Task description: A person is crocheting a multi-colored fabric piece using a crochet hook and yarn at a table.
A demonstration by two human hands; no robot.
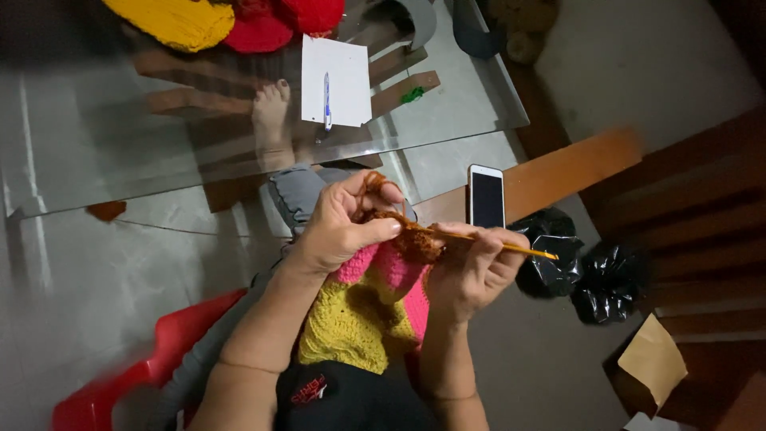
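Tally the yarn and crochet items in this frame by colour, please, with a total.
Yellow: 2, the yarn pile on the glass table and the hook in the right hand
Red yarn pile: 1
Orange-brown yarn pinched by the left hand: 1
Pink-and-yellow crochet piece: 1
Total: 5

My left hand (pixel 339 227) and right hand (pixel 471 267) are both bare, with no rings, watch or gloves on them, and my nails are short and unpainted. My forearms are uncovered all the way down to the lower edge of the view, so no sleeve shows on either arm. I wear grey trousers (pixel 299 191), the cloth bunched in folds at the knee. My foot (pixel 273 120) is bare, with no shoe or sock. Low at my middle is a black garment (pixel 343 399) bearing a small red printed mark.
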